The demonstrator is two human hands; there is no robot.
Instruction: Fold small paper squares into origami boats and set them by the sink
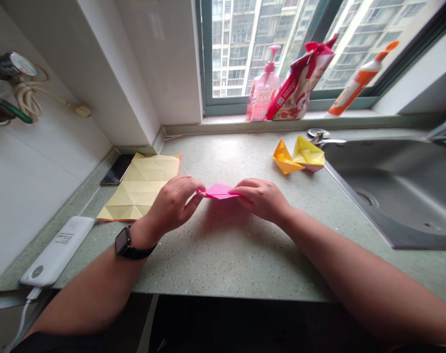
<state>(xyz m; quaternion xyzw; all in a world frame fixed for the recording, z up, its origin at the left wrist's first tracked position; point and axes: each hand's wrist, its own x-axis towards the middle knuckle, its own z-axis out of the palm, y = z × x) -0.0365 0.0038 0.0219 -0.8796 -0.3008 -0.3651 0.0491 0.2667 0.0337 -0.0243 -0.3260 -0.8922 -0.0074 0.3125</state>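
A small piece of folded pink paper [220, 191] is held level just above the countertop, its shadow falling below it. My left hand [178, 198] pinches its left corner between thumb and fingers; a black watch [123, 241] is on that wrist. At the opposite corner, my right hand [261, 196] grips the paper, with its thumb partly hidden. To the left lies a creased sheet of yellow paper [142, 186] with an orange edge showing. Two folded paper boats, one orange [287, 159] and one yellow [308, 153], stand beyond my right hand.
A speckled countertop [223, 264] runs below a window. At right is a steel sink [403, 191]. On the left are a phone [118, 169] and a white power bank [59, 252] with a cable. A pump bottle [262, 90], red bag [300, 83] and orange-white bottle [358, 86] line the sill.
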